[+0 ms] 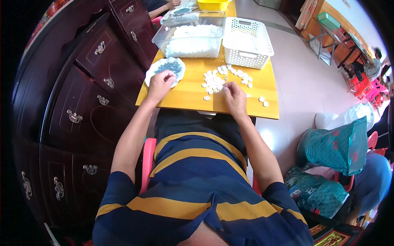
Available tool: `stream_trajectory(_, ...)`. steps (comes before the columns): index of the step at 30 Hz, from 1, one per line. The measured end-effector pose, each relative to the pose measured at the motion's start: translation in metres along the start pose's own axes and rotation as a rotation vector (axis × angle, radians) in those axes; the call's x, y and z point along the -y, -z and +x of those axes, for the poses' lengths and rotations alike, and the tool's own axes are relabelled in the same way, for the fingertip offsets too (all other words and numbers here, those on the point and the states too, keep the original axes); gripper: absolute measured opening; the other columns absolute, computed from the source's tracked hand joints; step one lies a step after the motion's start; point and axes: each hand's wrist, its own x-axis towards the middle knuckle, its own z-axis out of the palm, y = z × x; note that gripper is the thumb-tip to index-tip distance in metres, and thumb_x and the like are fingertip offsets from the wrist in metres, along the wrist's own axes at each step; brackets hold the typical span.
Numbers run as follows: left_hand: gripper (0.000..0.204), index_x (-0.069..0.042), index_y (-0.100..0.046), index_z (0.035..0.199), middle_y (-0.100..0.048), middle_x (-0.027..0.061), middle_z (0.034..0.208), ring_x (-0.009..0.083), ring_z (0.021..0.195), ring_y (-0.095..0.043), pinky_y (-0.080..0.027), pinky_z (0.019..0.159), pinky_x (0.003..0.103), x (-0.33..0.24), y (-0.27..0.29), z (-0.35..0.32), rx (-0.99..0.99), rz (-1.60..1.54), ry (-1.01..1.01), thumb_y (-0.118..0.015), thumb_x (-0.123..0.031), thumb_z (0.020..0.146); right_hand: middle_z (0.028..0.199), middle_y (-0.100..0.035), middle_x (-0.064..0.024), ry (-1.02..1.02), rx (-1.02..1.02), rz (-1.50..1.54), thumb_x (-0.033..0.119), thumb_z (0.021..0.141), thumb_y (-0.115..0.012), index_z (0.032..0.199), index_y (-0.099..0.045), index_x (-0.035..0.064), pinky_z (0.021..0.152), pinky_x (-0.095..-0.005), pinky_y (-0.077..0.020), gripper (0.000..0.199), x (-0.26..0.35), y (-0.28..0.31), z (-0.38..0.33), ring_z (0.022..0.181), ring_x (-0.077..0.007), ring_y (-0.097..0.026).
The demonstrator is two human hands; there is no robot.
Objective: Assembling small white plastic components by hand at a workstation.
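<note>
My left hand (161, 85) is at the near edge of a white scalloped dish (149, 77) that holds a heap of small dark blue-grey pieces (171, 67). Its fingers are pinched together, and whatever is between them is too small to make out. My right hand (235, 99) is beside a loose cluster of small white rounded pieces (213, 82) on the yellow table (186, 98). Thumb and forefinger are closed at the cluster's right side; what they grip is hidden. Several more white pieces lie beyond this hand and to its right.
Behind the dish stands a clear plastic bin (193, 49) full of white pieces. To its right is a white perforated basket (252, 57). A yellow tub (213, 5) and another person's arm (162, 8) are farther back. Dark drawers (82, 82) flank the table's left; teal bags (334, 143) stand at right.
</note>
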Motion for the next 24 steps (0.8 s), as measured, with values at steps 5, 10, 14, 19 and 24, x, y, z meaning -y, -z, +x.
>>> stream_trajectory(5,0.008,0.000,-0.069,0.091,-0.066,0.0045,0.073,0.0092,0.065,-0.059,-0.048,0.063,0.026,-0.029,-0.021,-0.024,0.050,-0.096,-0.052,-0.067,-0.008,0.091,0.086,-0.065,-0.0011,-0.075,-0.079,0.359,0.010,0.096,-0.063,0.100,-0.064,0.0003,0.077,-0.0245,-0.0486,0.010,-0.021,0.022,0.014,0.082,-0.0082,-0.058)
stream_trajectory(10,0.006,0.000,-0.069,0.095,-0.065,-0.0023,0.081,0.0045,0.074,-0.056,-0.047,0.067,0.022,-0.049,-0.036,-0.035,0.162,-0.235,0.025,-0.067,-0.006,0.093,0.087,-0.062,-0.0007,-0.142,0.046,0.466,0.010,0.098,-0.061,0.101,-0.062,0.0022,0.078,-0.0230,-0.0466,0.008,-0.004,0.043,0.018,0.083,-0.0091,-0.058)
stream_trajectory(14,0.008,0.000,-0.070,0.096,-0.065,-0.0026,0.079,0.0042,0.071,-0.056,-0.047,0.065,0.023,-0.060,-0.064,-0.044,0.190,-0.384,0.102,-0.068,-0.007,0.093,0.087,-0.063,-0.0014,-0.210,0.083,0.475,0.013,0.098,-0.063,0.099,-0.062,0.0030,0.074,-0.0253,-0.0480,0.010,0.008,0.044,-0.004,0.080,-0.0103,-0.060)
stream_trajectory(19,0.009,-0.001,-0.071,0.092,-0.064,-0.0013,0.071,0.0046,0.066,-0.056,-0.048,0.062,0.024,-0.095,-0.083,-0.051,0.263,-0.283,0.050,-0.069,-0.009,0.091,0.089,-0.064,-0.0017,-0.278,0.021,0.661,0.012,0.098,-0.063,0.102,-0.061,0.0050,0.072,-0.0221,-0.0477,0.008,0.000,0.051,-0.015,0.081,-0.0103,-0.061)
stream_trajectory(24,0.009,-0.001,-0.070,0.093,-0.065,-0.0012,0.075,0.0041,0.068,-0.056,-0.048,0.064,0.024,-0.086,-0.091,-0.056,0.252,-0.498,0.121,-0.069,-0.009,0.092,0.089,-0.064,-0.0015,-0.324,0.095,0.671,0.011,0.098,-0.063,0.102,-0.062,0.0046,0.073,-0.0222,-0.0478,0.008,0.010,0.040,-0.025,0.081,-0.0099,-0.061)
